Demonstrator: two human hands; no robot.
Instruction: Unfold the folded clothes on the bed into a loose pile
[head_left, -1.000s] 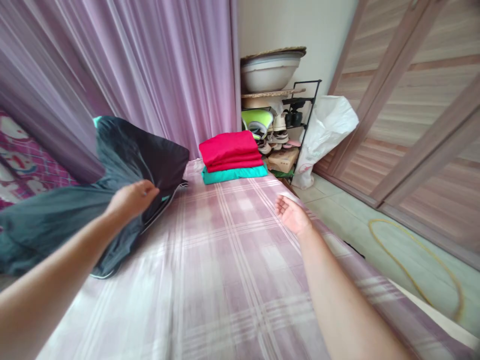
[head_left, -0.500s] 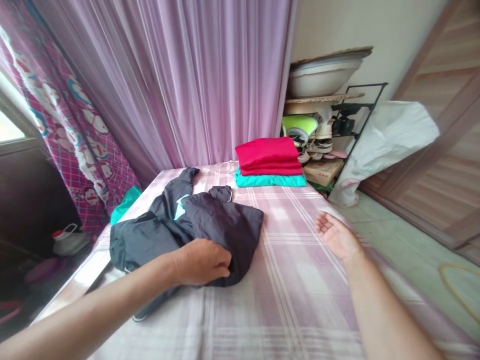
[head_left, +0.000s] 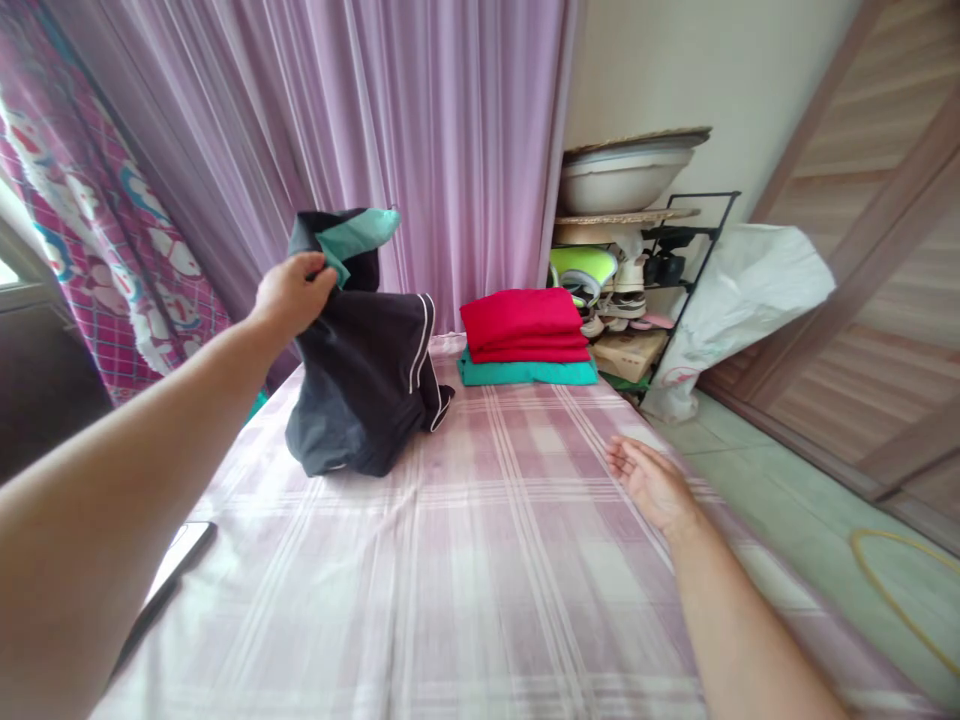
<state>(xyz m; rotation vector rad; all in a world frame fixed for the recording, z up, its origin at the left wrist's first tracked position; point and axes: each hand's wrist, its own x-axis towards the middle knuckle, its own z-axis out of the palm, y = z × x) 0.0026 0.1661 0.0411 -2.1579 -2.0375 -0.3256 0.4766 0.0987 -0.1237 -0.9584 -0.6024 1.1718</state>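
Left hand (head_left: 291, 295) lifts dark garment (head_left: 367, 385); right hand (head_left: 651, 484) open.

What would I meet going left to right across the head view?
Cartoon-print curtain, left hand, black garment it holds, folded red clothes, right hand, white sack, yellow hoop.

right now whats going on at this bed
A person holds up a dark garment with teal lining in the left hand, its lower end resting on the plaid sheet. The right hand is open and empty, palm up, near the sheet's right edge. A folded red and teal stack sits at the far end.
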